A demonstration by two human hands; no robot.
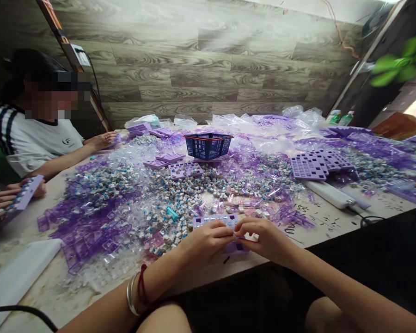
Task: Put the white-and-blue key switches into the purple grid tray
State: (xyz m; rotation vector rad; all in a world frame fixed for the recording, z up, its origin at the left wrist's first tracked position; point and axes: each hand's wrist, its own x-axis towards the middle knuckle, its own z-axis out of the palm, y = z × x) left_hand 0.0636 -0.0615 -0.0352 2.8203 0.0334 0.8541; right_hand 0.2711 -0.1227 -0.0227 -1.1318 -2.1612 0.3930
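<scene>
A light purple plate (198,221) with square openings lies near the table's front edge, small pieces set in its upper part. My left hand (206,240) rests over its left side, fingers bent together; what they hold is hidden. From the right, my right hand (261,236) reaches onto the plate with thumb and index finger nearly meeting beside my left fingertips. Any piece between them is too small to make out. Around the plate lie many small white and blue switch-like pieces (173,199) and clear pink and purple parts (294,215).
A dark blue basket (208,147) stands mid-table. Stacked purple plates (308,166) and a white power strip (329,194) lie to the right. A person (38,134) works at the left; another's hands hold a plate (27,194). A green fan (400,62) is at upper right.
</scene>
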